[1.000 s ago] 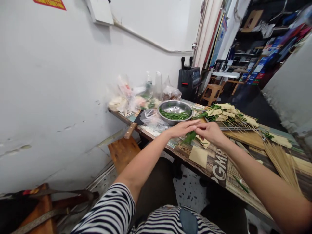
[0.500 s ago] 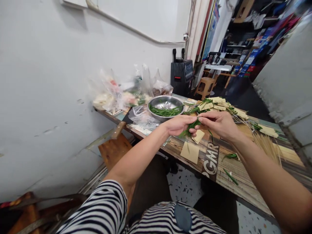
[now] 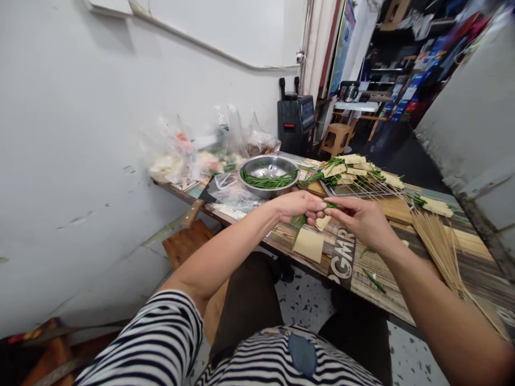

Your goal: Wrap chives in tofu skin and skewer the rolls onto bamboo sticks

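My left hand (image 3: 300, 206) is closed around a small bunch of green stems (image 3: 298, 220), whose leafy ends hang below the fingers. Close against it, my right hand (image 3: 356, 214) pinches the other end of the bunch between thumb and fingers. Under the hands, pale yellow square sheets (image 3: 309, 244) lie on the wooden table. Behind them stands a steel bowl (image 3: 269, 192) with long green stems inside. To the right, a metal tray (image 3: 341, 190) holds skewered green bundles with yellow sheets (image 3: 356, 171).
Thin wooden skewers (image 3: 436, 246) lie at the right of the table (image 3: 374, 268), near a cutting board (image 3: 396, 209). Plastic bags (image 3: 183, 155) fill the far left. A knife handle (image 3: 192, 213) juts over the left edge. A black speaker (image 3: 295, 126) stands behind.
The view has shifted slightly, so the table items sit a little further left. My right fingers have opened out a bit along the stems; both hands remain together at the bunch.
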The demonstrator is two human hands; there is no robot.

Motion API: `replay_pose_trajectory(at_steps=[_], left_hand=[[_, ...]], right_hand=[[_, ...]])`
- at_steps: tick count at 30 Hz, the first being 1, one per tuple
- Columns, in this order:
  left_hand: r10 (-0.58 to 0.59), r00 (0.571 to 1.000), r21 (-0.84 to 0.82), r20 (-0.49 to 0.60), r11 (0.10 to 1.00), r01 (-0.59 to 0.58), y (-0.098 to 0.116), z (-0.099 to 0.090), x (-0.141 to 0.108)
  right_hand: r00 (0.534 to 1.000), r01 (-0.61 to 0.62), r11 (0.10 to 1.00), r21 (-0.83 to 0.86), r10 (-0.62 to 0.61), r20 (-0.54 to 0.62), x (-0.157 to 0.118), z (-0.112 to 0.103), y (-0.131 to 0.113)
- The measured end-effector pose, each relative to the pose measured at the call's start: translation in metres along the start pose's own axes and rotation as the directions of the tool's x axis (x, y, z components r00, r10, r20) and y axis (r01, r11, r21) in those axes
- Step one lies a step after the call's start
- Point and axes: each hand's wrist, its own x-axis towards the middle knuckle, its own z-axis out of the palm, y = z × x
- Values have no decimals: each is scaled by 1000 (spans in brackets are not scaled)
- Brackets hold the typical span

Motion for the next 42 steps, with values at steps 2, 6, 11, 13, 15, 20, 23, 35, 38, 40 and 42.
replay_pose_trajectory(at_steps=[2, 6, 11, 13, 15, 20, 23, 35, 38, 40, 42], left_hand=[[-44, 999, 22, 6, 999, 44, -4, -1, -1], [-149, 989, 61, 24, 987, 147, -16, -9, -2], [-216, 973, 47, 77, 976, 213, -25, -20, -2], [-231, 968, 31, 102, 973, 229, -25, -23, -3], [-237, 966, 31, 107, 971, 235, -25, -26, -4], [-156, 988, 158, 24, 976, 150, -29, -29, -6], [10, 997, 239, -80, 971, 10, -33, -27, -4], [200, 967, 250, -157, 956, -157, -39, -18, 9], [240, 948, 305, -207, 937, -171, -41, -17, 12], [243, 949, 326, -203, 930, -168, -43, -15, 13], [268, 942, 362, -201, 914, -183, -45, -13, 14]], right_hand=[[1000, 7, 1000, -25, -7, 23, -4, 4, 3], [989, 83, 995, -55, -75, 130, -11, 13, 7], [975, 188, 982, -20, -184, 124, -21, 25, 9], [985, 163, 987, -8, -163, 53, -25, 30, 9], [989, 149, 989, 20, -150, 17, -27, 34, 11], [993, 102, 989, 110, -109, 54, -25, 43, 18], [998, -62, 956, 286, 59, 17, -22, 46, 21], [945, -230, 796, 560, 320, -66, -17, 46, 26], [940, -235, 779, 581, 334, -67, -17, 46, 29], [936, -239, 769, 593, 345, -71, -16, 46, 30], [934, -246, 763, 598, 351, -64, -16, 45, 31]])
